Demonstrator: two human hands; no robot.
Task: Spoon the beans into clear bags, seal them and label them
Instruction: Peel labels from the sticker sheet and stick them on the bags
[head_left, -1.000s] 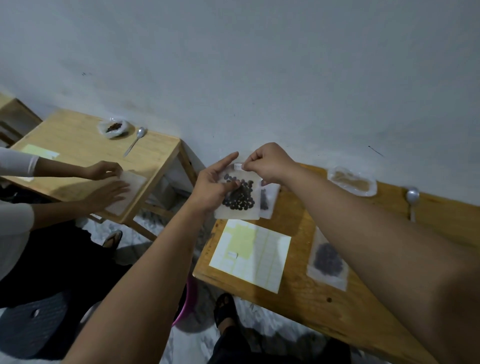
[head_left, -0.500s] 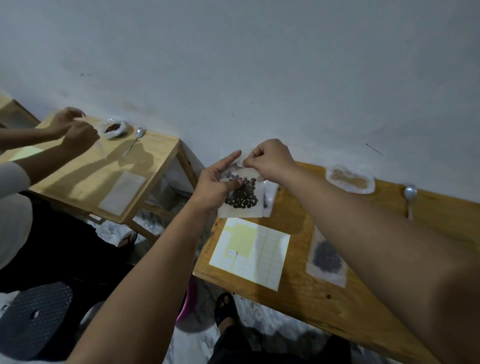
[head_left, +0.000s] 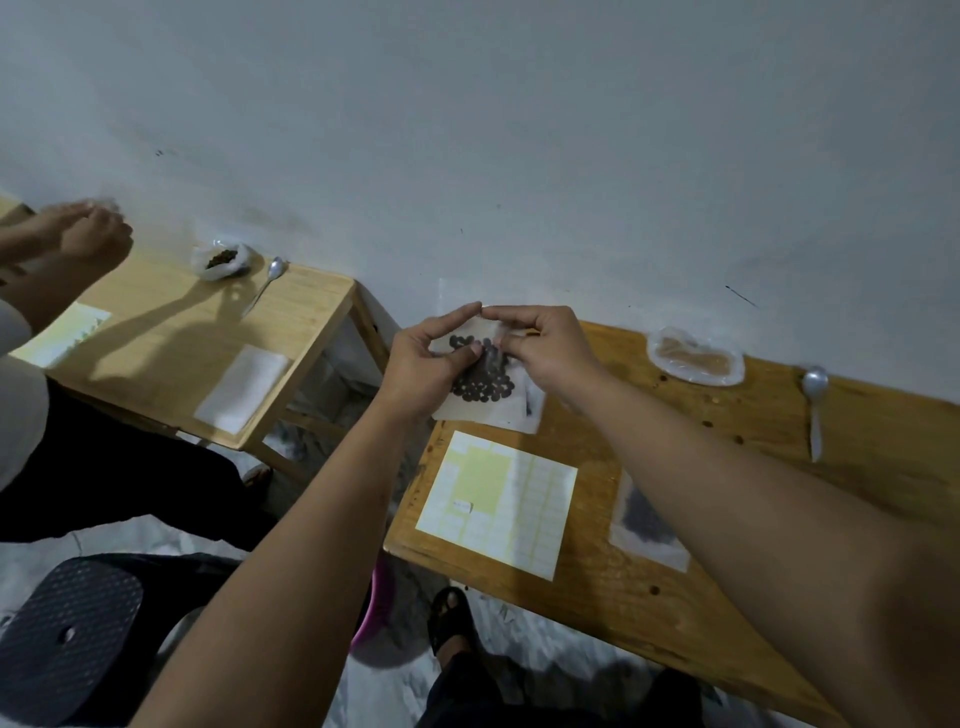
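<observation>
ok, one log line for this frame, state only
phase: sealing | left hand: holds bean bag | right hand: pinches bag top | label sheet: flat on table

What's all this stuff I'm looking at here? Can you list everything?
Bag of beans: one, clear with dark beans, held up between both hands.
Filled bag: one, dark contents, flat on the near table.
Label sheet: one, white and yellow, near table.
Spoons: two, silver, one on each table.
Open bag: one, brownish contents, by the wall.
Far table: wooden, with a white sheet.
Stool: one, dark, on the floor.
Another person's hands: far left.
Left hand, right hand: pinching the bag's top.
</observation>
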